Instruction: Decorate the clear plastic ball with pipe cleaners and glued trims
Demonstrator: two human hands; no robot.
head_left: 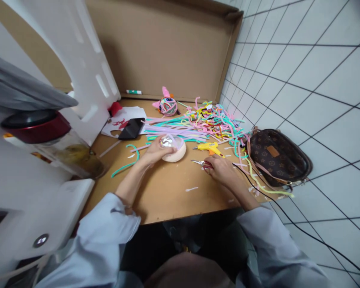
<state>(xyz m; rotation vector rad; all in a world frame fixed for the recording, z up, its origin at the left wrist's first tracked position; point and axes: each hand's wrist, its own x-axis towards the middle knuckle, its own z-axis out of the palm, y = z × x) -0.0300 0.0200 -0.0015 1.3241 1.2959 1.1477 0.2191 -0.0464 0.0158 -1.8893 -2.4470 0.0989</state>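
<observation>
My left hand (156, 152) is wrapped round the left side of a ball (175, 150), clear and shiny on top and pale pink-white lower down. To the right, my right hand (220, 168) is closed on the red handles of small scissors (199, 162), whose blades point left toward the ball. Just beyond that hand lies a yellow hot glue gun (209, 148), its nozzle pointing left. Behind the ball, lilac, teal and yellow pipe cleaners (177, 131) are laid out in a loose bundle.
A tangle of bent pipe cleaners (213, 118) and a decorated ball with pink ears (168, 106) stand at the back. A black phone (132, 129) lies on paper. At right are a brown handbag (277, 158) and black cord (276, 202); a red-lidded bottle (57, 140) is left.
</observation>
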